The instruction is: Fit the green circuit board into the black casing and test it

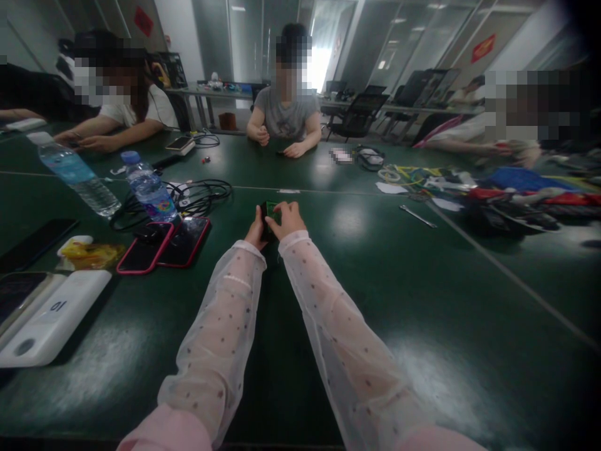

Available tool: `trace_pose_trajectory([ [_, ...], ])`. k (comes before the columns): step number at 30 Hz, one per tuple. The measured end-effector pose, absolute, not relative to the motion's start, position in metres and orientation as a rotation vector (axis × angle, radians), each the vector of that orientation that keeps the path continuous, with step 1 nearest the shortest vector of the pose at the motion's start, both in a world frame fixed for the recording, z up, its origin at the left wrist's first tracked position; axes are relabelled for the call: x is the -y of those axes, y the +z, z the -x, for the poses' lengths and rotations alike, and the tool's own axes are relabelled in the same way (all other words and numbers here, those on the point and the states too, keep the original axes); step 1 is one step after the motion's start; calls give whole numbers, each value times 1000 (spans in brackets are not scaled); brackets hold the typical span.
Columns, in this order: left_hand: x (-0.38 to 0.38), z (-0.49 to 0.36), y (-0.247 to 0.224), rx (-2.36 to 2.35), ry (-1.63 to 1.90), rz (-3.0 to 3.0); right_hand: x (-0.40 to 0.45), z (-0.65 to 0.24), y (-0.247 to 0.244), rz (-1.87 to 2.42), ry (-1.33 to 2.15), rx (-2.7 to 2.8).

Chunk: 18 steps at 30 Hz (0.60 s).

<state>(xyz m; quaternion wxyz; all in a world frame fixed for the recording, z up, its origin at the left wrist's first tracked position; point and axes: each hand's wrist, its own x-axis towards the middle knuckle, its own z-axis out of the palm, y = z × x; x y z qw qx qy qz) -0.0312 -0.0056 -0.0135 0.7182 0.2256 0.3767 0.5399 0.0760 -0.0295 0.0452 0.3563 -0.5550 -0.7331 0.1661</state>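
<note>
Between my hands, just above the green table or resting on it, is a small black boxy item with a green face (269,208), perhaps a circuit board; its exact kind is too small to tell. My left hand (256,229) grips its left side, thumb up along the edge. From the right, my right hand (290,220) has thumb and forefinger bent together at the green face. Whether a tiny part sits in that pinch is hidden. Both forearms wear sheer white sleeves with dark dots.
Left of my hands lie two red-edged phones (145,249), black cables (206,195), two water bottles (149,188) and a white power bank (56,319). To the right are a wrench (417,216) and a heap of cables and bags (516,194). Several people sit around the table (357,282).
</note>
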Motion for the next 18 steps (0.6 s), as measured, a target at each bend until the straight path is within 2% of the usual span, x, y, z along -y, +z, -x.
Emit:
trace_pose_trajectory([
  [4,2,32,-16,-800,1238,-453,16,-85,43,1305,428,1700],
  [6,2,33,-15,-782,1219,-434,4,-89,36,1268,548,1526],
  [10,3,34,-9,-854,1185,-396,-16,-95,11,1184,1141,1023],
  [14,8,36,-1,-908,1161,-394,-15,-110,-15,891,1730,539],
  [18,10,39,3,-926,1150,-372,-9,-128,-25,618,1866,305],
])
